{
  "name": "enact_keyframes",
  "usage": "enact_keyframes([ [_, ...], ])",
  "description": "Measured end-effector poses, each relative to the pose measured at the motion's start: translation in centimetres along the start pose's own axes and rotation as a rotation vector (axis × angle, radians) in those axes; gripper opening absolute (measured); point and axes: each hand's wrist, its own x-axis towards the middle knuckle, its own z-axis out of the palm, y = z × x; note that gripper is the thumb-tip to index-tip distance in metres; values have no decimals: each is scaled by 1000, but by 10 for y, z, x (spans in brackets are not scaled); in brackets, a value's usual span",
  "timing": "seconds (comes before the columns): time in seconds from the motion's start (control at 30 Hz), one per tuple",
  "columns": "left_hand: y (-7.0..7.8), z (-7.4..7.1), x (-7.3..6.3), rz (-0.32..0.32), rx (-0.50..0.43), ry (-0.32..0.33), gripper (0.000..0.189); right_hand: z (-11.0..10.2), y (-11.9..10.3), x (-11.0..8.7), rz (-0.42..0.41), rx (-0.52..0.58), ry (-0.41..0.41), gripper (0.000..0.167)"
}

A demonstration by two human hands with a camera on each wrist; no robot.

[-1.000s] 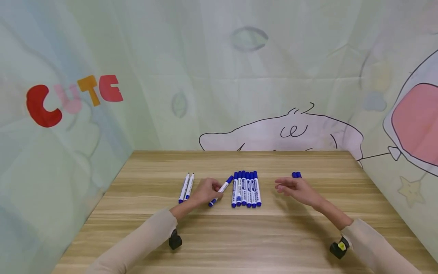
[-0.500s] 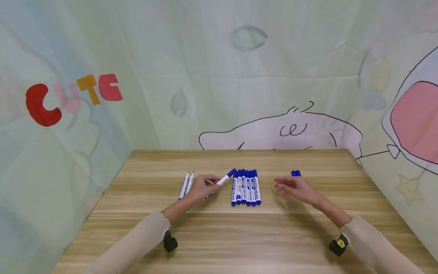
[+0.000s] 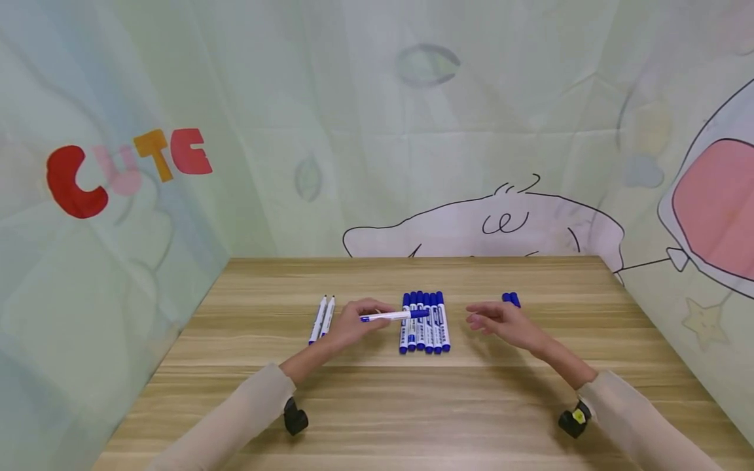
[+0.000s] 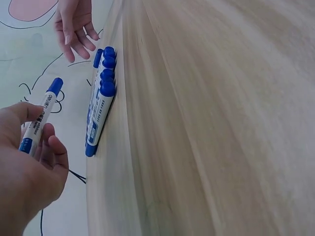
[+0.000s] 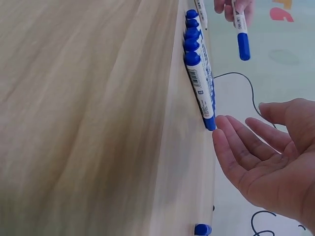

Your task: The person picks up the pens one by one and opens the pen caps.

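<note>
My left hand [image 3: 353, 325] pinches a white marker [image 3: 389, 316] with a blue cap between thumb and fingers. That marker is raised off the table, its capped end pointing right across a row of capped markers [image 3: 446, 330]. In the left wrist view the held marker [image 4: 43, 115] tilts upward, its lower end partly in the hand. My right hand [image 3: 511, 326] hovers to the right of the row, fingers spread loosely, holding nothing. Two loose blue caps [image 3: 515, 299] lie just behind it, and one cap [image 5: 202, 229] shows in the right wrist view.
Two uncapped white markers [image 3: 319, 320] lie side by side left of my left hand, tips pointing away. The wooden table [image 3: 389, 412] ends at a printed cloth backdrop [image 3: 265, 196] behind and at the sides.
My left hand has lifted the marker from the table and turned it from a slant to nearly level, cap end to the right. The right hand has shifted slightly left.
</note>
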Motion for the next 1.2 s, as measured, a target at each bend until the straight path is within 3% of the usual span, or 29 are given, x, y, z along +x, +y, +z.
enact_keyframes([
  [0.27, 4, 4, 3, 39, -53, -50, 34, 7, -10, 19, 18, -15, 11, 45],
  [0.6, 4, 18, 6, 89, -111, -104, 30, 23, -23, 31, 64, 57, -93, 53],
  [0.9, 8, 22, 9, 178, -79, -88, 28, 34, -35, 40, -39, 35, -244, 44],
  [1.2, 10, 28, 16, 203, 0, -82, 25, 39, -36, 41, -34, 36, -225, 35],
])
